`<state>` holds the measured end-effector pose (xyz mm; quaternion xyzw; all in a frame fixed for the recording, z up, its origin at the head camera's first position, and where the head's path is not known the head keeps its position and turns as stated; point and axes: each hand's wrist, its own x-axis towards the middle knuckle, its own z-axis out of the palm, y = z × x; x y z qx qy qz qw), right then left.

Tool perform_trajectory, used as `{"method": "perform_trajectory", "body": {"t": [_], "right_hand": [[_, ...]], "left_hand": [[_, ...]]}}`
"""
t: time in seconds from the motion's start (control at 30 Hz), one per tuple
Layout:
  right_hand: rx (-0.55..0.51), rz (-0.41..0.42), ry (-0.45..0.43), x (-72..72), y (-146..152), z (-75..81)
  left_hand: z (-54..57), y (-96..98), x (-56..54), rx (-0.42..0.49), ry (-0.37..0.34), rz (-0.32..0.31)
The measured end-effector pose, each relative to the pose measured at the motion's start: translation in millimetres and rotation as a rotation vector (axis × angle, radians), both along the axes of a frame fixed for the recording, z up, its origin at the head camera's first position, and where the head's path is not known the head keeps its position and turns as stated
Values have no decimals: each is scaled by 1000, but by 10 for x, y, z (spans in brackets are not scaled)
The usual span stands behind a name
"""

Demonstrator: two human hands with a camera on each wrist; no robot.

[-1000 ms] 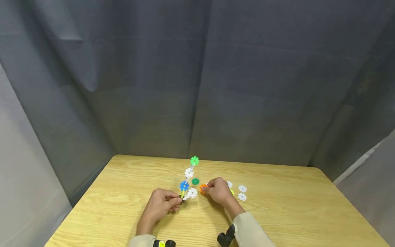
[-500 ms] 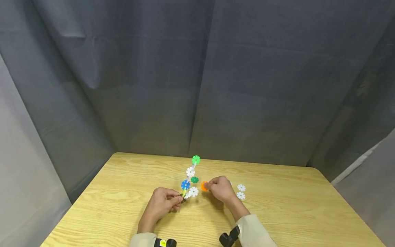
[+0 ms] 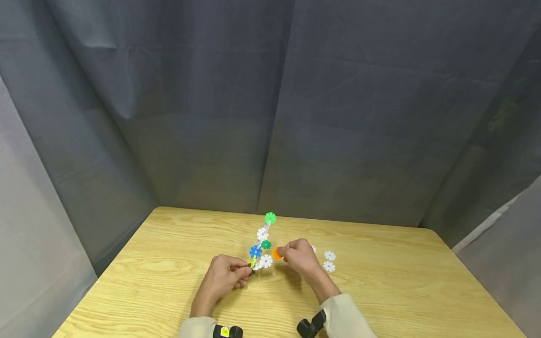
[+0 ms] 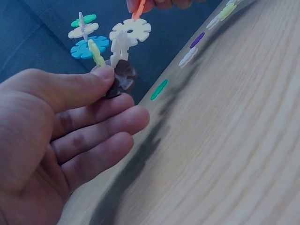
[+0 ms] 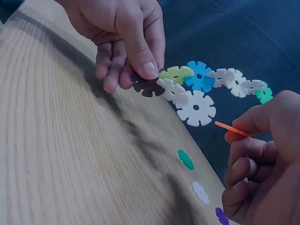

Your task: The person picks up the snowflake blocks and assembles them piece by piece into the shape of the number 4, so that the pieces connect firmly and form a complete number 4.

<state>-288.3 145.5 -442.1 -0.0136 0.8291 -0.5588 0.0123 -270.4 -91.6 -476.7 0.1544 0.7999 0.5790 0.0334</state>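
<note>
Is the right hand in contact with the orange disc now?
Touching. The right wrist view shows it: the right hand pinches the orange disc between its thumb and a finger.

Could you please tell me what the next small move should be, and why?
Probably guide the orange notched plastic disc into an open slot of the nearest white notched plastic disc: the right hand points the orange disc's edge towards it across a gap, while the left hand pinches the linked dark brown notched disc.
</note>
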Motion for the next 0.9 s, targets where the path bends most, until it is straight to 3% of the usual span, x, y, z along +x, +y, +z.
{"method": "perform_trajectory", "body": {"t": [0.4,0.9], "right_hand": [[17,-25,-12,24,-44,-15],[26,-52,7,62,-86,-21]], "left_hand": [[14,36,12,-1,15,5],[33,116,22,6,90,16]]}}
